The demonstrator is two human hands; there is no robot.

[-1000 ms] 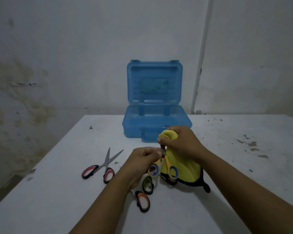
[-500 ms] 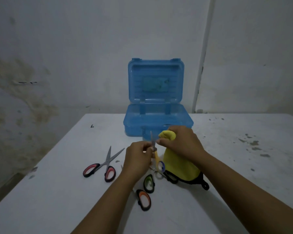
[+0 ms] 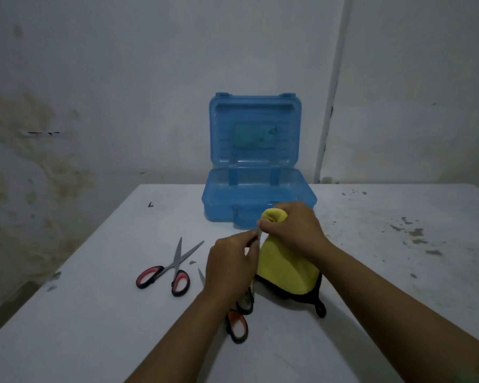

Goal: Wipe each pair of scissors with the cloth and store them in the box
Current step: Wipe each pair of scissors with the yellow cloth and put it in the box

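nearest the camera, on the stained white table (image 3: pixel 94 313): a pair of scissors with black-and-orange handles (image 3: pixel 237 326), handle loops toward the viewer, long axis running away and slightly left under the left forearm, blade tip just visible past the left wrist. handle loops lying just beside the black trim of the cloth.

a little farther, left hand (image 3: pixel 231 268) closed in a pinch on a small pair of metal scissors (image 3: pixel 256 236), only a short grey sliver visible between the fingertips of both hands; rest hidden behind the hand, so handle colour and exact axis not readable, though the visible piece slants up and to the right toward the right hand.

right hand (image 3: pixel 291 230) fisted around the bunched top of a yellow microfibre cloth with black edging and a black hanging loop (image 3: pixel 286 272), cloth draping down in a cone to the table, loop lying at the lower right. fingertips of the right hand touching the metal sliver, cloth right against it.

to the left, well apart from the hands: a pair of scissors with black-and-red handles (image 3: pixel 168 268), flat on the table, blades open in a narrow v, pointing away and to the right, handles toward the near left.

beyond the hands: a translucent blue plastic box with a hinged lid (image 3: pixel 257 161), lid standing upright and open, base facing the viewer, no scissors visible inside.

behind all, a stained grey wall (image 3: pixel 94 78).
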